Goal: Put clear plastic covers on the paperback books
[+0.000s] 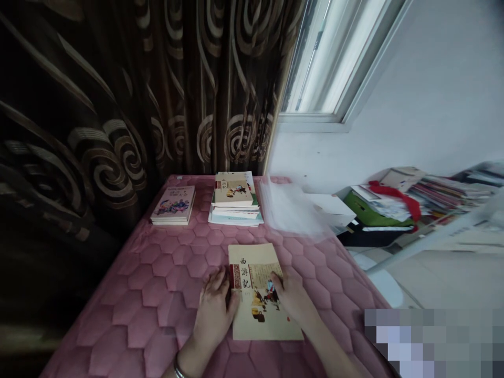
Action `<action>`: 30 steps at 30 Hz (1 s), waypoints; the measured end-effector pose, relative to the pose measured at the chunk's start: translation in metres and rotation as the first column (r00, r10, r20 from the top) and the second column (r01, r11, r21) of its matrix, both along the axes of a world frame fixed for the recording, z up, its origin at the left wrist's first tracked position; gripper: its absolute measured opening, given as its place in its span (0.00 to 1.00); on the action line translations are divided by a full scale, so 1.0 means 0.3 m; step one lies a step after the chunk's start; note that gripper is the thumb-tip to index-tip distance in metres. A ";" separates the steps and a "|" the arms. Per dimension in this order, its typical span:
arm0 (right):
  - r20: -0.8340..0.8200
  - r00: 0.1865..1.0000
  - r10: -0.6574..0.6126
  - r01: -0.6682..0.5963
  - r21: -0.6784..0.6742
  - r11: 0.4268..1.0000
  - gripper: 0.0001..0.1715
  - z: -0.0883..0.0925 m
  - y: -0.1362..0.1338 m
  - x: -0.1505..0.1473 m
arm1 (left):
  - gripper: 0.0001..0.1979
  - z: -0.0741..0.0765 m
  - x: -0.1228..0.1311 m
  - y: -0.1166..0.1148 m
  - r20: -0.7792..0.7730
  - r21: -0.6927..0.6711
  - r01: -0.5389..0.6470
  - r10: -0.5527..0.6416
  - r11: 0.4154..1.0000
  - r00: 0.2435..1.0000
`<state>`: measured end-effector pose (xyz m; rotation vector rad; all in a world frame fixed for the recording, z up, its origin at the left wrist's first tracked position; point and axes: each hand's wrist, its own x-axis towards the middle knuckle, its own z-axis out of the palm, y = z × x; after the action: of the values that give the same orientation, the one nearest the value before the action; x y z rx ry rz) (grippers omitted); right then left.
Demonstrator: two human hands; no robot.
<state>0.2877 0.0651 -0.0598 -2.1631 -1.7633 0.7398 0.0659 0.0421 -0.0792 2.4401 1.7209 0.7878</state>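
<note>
A cream paperback book [255, 257] with a Chinese title and small painted figures lies flat, cover up, at the near middle of the pink quilted surface. My left hand [214, 302] rests along the book's left side, its fingers on the quilted cover and its thumb against the book's edge. On the opposite side, my right hand [291, 294] has its thumb pressed on the cover, while its other fingers are largely hidden at or below the right edge. A bracelet [178, 367] circles my left wrist.
The pink quilted surface [142, 315] carries a stack of books [234, 197] at the back, a smaller pile [173, 205] to its left and a blurry clear plastic sheet [291, 210] to its right. Papers and folders [444, 191] crowd the right side. A dark curtain [177, 79] hangs behind.
</note>
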 end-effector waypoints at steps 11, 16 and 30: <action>0.144 0.989 -0.035 0.045 -0.070 0.997 0.25 0.062 -0.020 -0.043 | 0.21 -0.001 0.020 -0.012 -0.010 0.008 -0.057 0.057 0.998 0.998; 0.243 0.970 -0.016 0.035 -0.074 0.997 0.25 0.079 -0.032 -0.050 | 0.25 0.015 0.036 -0.028 -0.093 0.021 -0.010 0.012 1.000 0.996; 0.158 0.763 0.627 -0.611 -0.140 0.779 0.43 0.249 0.349 -0.007 | 0.27 -0.004 0.036 -0.027 -0.160 0.010 -0.002 0.004 1.000 0.987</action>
<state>0.2857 0.1698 0.0149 -1.7165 -2.6554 0.7534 0.0767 0.0340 -0.0803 2.5717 1.7761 0.6166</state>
